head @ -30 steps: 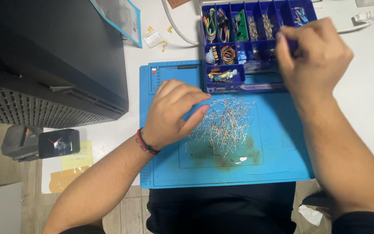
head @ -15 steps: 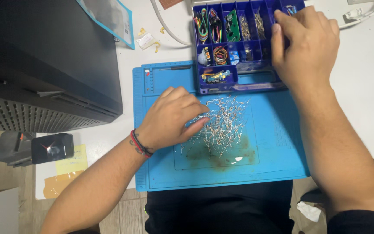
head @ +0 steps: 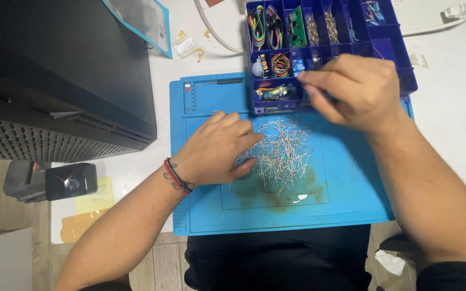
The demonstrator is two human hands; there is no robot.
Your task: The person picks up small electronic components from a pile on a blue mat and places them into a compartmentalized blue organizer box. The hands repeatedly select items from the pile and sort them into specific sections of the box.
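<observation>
Black equipment casing (head: 66, 70) with a vented side fills the left of the view, and below it a small dark device with a glossy screen (head: 71, 180) lies on the white tabletop (head: 454, 118) beside a yellow paper note (head: 94, 196). Further right, a blue silicone work mat (head: 206, 210) covers the table edge, likely there to keep small parts from rolling off. The left hand (head: 217, 151), a red and black cord bracelet (head: 175, 177) at its wrist, rests palm down on the mat with fingers loosely curled, fingertips touching the left edge of a loose heap of thin wire-legged components (head: 281, 151) at the mat's middle, apparently corralling them; whether it pinches any I cannot tell. Above the heap sits a purple plastic compartment box (head: 405, 70) holding coloured jumper wires (head: 259, 27) and a green circuit board (head: 297, 24). The right hand (head: 357, 91) hovers over the box's near edge, fingers pinched together as if on 1 small piece, though none is visible.
</observation>
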